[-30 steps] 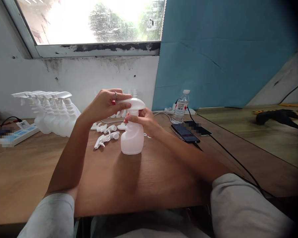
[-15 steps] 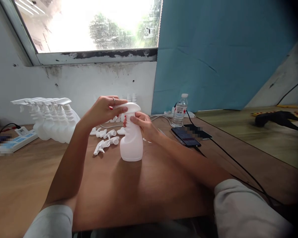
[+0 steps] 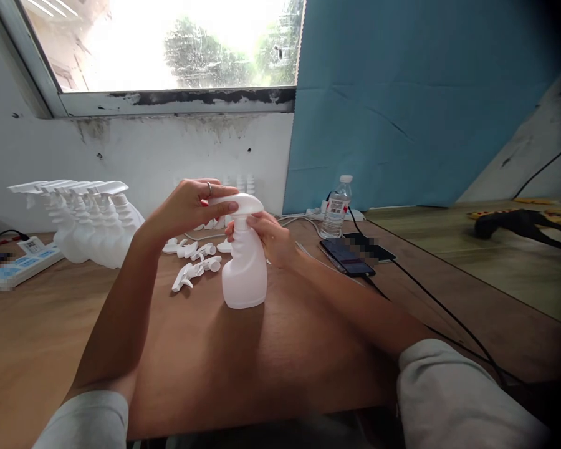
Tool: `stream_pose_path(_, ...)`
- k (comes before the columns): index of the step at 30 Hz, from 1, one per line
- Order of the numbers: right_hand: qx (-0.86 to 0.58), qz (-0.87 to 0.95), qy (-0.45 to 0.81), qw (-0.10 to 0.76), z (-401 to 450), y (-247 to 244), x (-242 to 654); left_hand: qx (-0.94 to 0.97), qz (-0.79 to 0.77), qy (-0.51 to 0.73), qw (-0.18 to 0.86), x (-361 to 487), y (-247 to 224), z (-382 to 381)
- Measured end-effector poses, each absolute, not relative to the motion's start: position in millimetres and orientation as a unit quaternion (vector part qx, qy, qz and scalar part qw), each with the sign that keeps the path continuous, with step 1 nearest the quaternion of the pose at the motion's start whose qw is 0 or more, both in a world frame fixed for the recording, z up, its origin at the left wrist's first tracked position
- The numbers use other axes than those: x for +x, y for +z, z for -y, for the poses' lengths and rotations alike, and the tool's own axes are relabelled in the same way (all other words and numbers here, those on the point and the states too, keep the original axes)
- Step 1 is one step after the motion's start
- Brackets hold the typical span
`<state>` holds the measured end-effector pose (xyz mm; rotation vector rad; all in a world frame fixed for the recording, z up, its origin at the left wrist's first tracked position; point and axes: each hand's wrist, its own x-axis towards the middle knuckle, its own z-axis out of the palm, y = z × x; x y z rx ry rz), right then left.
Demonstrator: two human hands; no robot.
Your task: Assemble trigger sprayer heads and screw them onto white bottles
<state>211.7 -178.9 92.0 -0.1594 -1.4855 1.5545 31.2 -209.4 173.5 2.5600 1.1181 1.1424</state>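
A translucent white bottle (image 3: 245,274) stands upright on the brown table (image 3: 187,355), with a white spray head (image 3: 247,204) on top. My left hand (image 3: 199,202), a ring on one finger, grips the spray head from the left between thumb and fingers. Around the bottle's neck, just under the head, my right hand (image 3: 271,237) is closed; some of its fingers are hidden behind the neck. Loose white spray heads (image 3: 196,271) lie on the table left of the bottle.
Several bottles with spray heads (image 3: 96,224) stand in a row at the left, beside a power strip (image 3: 25,265). Toward the right are a water bottle (image 3: 337,209), a phone (image 3: 348,257), a dark device (image 3: 376,248) and black cables.
The view has shifted slightly. Both hands remain on the bottle and its spray head; the right hand's fingers have shifted a little around the neck.
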Motion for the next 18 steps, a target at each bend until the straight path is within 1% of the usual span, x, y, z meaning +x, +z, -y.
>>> stream_pose_path(2, -0.082, 0.605, 0.636, 0.472, 178.9, 91.1, 211.5, 0.844, -0.375, 0.378, 0.062, 30.8, 173.6, 209.9)
stream_pose_path(5, -0.100, 0.602, 0.615, 0.499, 179.4, 90.1, 211.0, 0.846, -0.376, 0.372, 0.069, 29.5, 173.7, 209.6)
stream_pose_path(9, -0.065, 0.630, 0.614, 0.472, 180.1, 90.3, 212.7, 0.845, -0.381, 0.369, 0.062, 27.5, 173.8, 208.0)
stream_pose_path(11, -0.073, 0.635, 0.610, 0.468, 180.9, 90.8, 213.2, 0.845, -0.384, 0.367, 0.066, 27.8, 174.4, 208.5)
stream_pose_path(18, -0.094, 0.619, 0.593, 0.505, 184.7, 90.7, 207.4, 0.846, -0.387, 0.358, 0.077, 32.0, 177.2, 215.8)
